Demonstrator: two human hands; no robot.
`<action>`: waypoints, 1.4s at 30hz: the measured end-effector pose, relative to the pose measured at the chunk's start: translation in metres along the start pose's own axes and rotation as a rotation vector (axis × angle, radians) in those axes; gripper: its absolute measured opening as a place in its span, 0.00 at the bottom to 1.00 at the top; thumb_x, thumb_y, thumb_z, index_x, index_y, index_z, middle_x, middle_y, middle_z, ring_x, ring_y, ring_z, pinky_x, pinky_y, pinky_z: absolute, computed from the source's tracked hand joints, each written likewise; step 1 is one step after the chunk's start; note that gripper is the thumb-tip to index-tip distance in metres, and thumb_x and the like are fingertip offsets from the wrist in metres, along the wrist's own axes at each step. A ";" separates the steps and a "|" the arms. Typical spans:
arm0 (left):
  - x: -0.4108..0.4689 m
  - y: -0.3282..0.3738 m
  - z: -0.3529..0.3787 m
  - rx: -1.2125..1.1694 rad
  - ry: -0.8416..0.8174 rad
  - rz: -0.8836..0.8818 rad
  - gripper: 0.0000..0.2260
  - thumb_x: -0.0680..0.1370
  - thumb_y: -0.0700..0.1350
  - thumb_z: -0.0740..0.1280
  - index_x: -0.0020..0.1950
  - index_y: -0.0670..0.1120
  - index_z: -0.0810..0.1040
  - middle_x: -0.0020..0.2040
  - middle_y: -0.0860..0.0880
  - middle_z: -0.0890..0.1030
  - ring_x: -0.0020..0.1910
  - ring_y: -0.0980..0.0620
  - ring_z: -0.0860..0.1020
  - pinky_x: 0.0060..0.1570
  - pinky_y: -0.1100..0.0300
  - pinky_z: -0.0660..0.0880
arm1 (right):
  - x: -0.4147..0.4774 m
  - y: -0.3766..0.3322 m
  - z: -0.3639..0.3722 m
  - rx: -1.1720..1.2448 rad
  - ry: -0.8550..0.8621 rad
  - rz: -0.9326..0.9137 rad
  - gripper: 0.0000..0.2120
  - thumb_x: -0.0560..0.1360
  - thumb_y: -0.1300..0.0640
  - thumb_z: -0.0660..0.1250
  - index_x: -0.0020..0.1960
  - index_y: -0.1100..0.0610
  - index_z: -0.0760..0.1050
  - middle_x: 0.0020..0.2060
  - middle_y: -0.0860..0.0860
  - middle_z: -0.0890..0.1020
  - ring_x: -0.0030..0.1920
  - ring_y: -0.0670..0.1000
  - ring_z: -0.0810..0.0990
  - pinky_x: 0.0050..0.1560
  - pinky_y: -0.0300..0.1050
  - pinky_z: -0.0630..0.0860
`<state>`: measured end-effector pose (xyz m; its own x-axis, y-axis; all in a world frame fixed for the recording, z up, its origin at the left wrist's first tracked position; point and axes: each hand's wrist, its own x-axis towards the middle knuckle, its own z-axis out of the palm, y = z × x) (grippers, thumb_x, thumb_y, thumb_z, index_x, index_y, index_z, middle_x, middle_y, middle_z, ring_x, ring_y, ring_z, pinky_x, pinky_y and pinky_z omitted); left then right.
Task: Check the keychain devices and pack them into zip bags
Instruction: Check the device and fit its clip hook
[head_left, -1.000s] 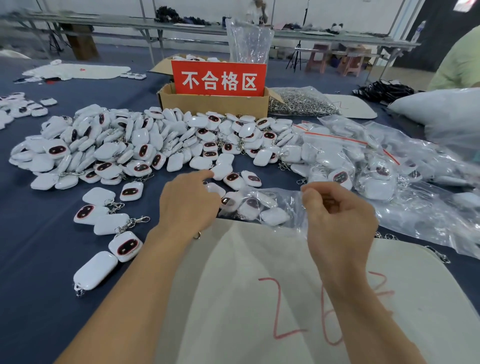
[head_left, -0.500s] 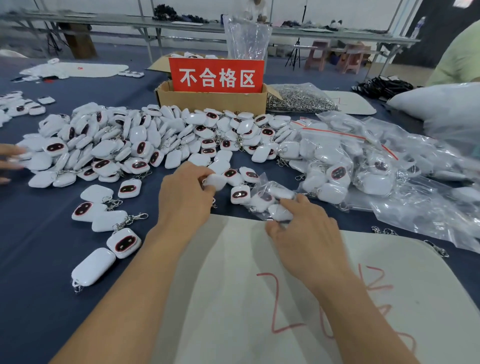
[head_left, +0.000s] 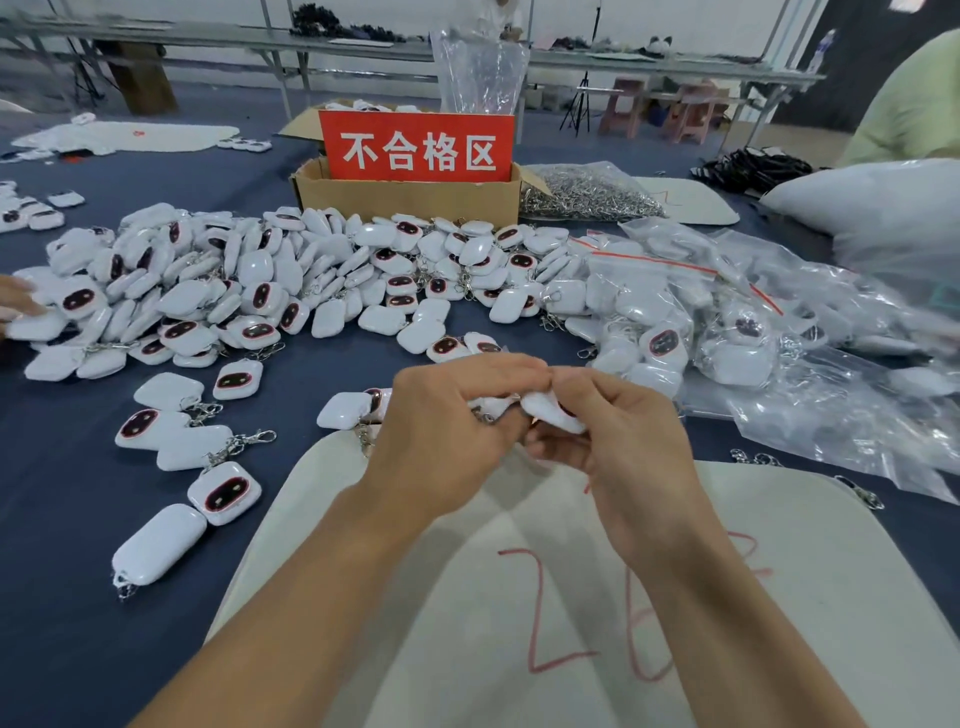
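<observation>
Directly in front of the red-signed cardboard box (head_left: 410, 200), your left hand (head_left: 447, 431) and right hand (head_left: 628, 457) meet, fingers of both curled round one white keychain device (head_left: 553, 410). Loose device pile (head_left: 311, 280) lies just before that box. Filled zip bags (head_left: 727, 322) sit toward its right.

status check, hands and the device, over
Left hand and right hand both gripping a white keychain device above the white pad. Bagged or not, cannot tell. Nothing in the way.
</observation>
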<state>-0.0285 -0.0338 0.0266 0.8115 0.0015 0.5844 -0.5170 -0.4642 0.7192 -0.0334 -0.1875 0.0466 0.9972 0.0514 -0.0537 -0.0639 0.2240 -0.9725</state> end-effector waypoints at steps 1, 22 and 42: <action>0.001 -0.001 0.000 0.056 0.017 -0.028 0.20 0.73 0.32 0.72 0.58 0.53 0.87 0.58 0.62 0.85 0.61 0.67 0.79 0.63 0.70 0.72 | 0.002 -0.002 -0.002 0.020 0.054 -0.020 0.10 0.82 0.64 0.66 0.47 0.60 0.85 0.38 0.56 0.86 0.32 0.52 0.82 0.36 0.41 0.81; 0.003 0.007 0.000 0.065 0.001 -0.310 0.17 0.75 0.51 0.65 0.62 0.61 0.83 0.47 0.63 0.85 0.45 0.63 0.81 0.44 0.72 0.72 | 0.007 0.001 -0.010 -0.102 -0.043 -0.050 0.11 0.83 0.60 0.65 0.44 0.57 0.81 0.36 0.53 0.83 0.26 0.51 0.75 0.25 0.37 0.65; -0.002 0.014 0.006 -0.154 -0.162 -0.238 0.12 0.78 0.49 0.67 0.59 0.61 0.83 0.35 0.49 0.84 0.37 0.39 0.78 0.44 0.39 0.79 | 0.007 0.002 -0.013 -0.043 0.049 -0.091 0.06 0.77 0.67 0.70 0.46 0.59 0.85 0.38 0.55 0.85 0.38 0.52 0.76 0.36 0.40 0.72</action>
<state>-0.0358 -0.0461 0.0335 0.9410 -0.0525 0.3343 -0.3324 -0.3283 0.8841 -0.0258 -0.1998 0.0416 0.9996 -0.0154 0.0250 0.0274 0.1839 -0.9826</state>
